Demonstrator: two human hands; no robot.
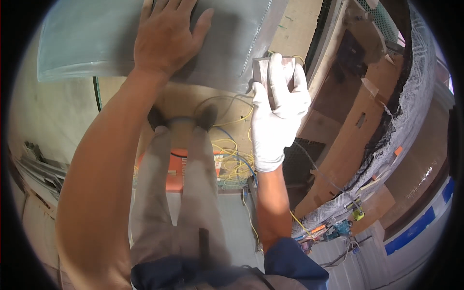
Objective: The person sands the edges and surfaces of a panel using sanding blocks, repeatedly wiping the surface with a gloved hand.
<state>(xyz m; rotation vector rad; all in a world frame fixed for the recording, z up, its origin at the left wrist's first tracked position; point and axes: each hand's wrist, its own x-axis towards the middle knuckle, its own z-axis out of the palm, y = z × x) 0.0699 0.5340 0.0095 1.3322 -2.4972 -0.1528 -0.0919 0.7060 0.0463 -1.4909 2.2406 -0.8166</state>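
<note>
My left hand [169, 38], bare, lies flat with its fingers stretched out on a large grey panel [101, 48]. The fingertips run past the upper edge of the picture. A white glove covers my right hand [281, 99], which is closed round a small rectangular block [261, 69] with dark grey edges and a worn, whitish-brown face; it looks like a sanding block. This block is just beyond the panel's right edge, near its lower corner. Whether it touches the panel, I cannot tell.
Tangled yellow cord [237, 162] and a blue hose [244, 159] lie on the floor by my legs. An orange-red box [175, 181] is between them. To the right stand a long brown board [348, 140] and plastic-wrapped edging [411, 111], with a teal power tool [338, 230] below.
</note>
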